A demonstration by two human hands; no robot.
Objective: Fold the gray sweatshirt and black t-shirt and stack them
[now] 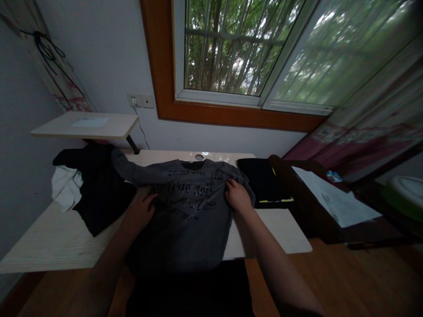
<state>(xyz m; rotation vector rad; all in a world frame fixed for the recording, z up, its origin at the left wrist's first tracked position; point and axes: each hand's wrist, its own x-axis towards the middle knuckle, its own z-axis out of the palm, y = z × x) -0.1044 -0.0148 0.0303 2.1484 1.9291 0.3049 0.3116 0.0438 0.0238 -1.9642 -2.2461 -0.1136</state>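
Dark clothes (191,293) on the person are nearest. Next, a pale table (276,231) holds a gray shirt (191,229), neck far away. The left hand (142,210) touches its left side, the right hand (238,197) its right; I cannot tell if either grip is closed.

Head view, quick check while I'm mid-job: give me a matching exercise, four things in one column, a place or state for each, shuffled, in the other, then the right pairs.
Things
1. gray shirt
2. white cloth
3. flat black item
4. wall socket

Place or state
A. above the table, left of the window
B. bearing yellow marks
C. lettered across the front, with the left hand and right hand at its sides
D. crumpled beside the black cloth

Pairs: 1-C, 2-D, 3-B, 4-A
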